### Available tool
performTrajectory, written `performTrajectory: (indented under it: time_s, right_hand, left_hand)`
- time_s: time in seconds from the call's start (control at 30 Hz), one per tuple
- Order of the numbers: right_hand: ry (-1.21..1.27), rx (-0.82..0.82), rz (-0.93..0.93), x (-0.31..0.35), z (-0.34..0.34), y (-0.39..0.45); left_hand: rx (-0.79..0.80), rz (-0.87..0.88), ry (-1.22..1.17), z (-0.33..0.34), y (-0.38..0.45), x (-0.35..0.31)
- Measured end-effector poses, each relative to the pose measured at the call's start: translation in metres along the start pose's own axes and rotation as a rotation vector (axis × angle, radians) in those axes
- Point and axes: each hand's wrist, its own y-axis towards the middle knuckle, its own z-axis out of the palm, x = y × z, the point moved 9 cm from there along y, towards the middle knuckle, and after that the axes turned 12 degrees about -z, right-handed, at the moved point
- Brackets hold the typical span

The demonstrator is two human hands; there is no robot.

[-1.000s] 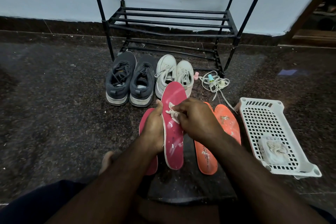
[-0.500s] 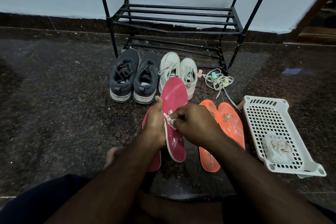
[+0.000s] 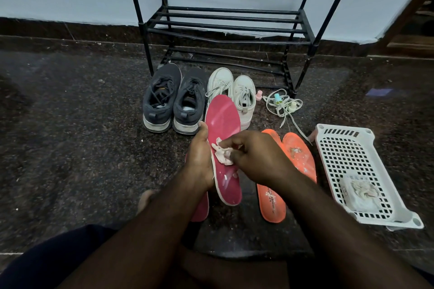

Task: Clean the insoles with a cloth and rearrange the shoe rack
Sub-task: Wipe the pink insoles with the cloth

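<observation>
No legible text anywhere.

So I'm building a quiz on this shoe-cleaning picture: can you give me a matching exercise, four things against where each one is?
Things:
1. pink insole
2. cloth
3. orange insoles
4. wipes pack

Places:
A. inside the white basket
B. flat on the floor, beside the basket
C. pinched in the right hand
D. held up by the left hand

Pairs: 1-D, 2-C, 3-B, 4-A
</observation>
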Motion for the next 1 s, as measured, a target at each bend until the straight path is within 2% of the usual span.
performTrajectory:
  time_s: [0.23,0.4,0.53,0.7,0.83,1.0]
  right_hand:
    - [-0.167,-0.105,-0.068,0.007,0.004,0.003]
    - [-0.217,-0.176,-0.050,-0.001,-0.006,0.003]
    - [-0.218,-0.123,-0.054,-0.001,-0.002,0.004]
    - [-0.265,-0.011,-0.072,0.005,0.008,0.005]
    - [-0.258,-0.013,-0.073,0.007,0.010,0.003]
    - [-0.245,0.034,-0.087,0.017,0.023,-0.001]
  left_hand:
    - [-0.021,0.069,-0.035,-0.007,0.003,-0.009]
    - [0.026,-0.019,0.004,-0.004,0.003,0.006]
    - [0.027,-0.092,-0.003,-0.005,0.003,0.020]
    - [-0.056,-0.002,-0.068,-0.021,0.016,0.009]
    - [-0.168,0.007,-0.047,-0.029,0.014,0.003]
    - [-0.183,0.050,-0.102,-0.038,0.016,-0.004]
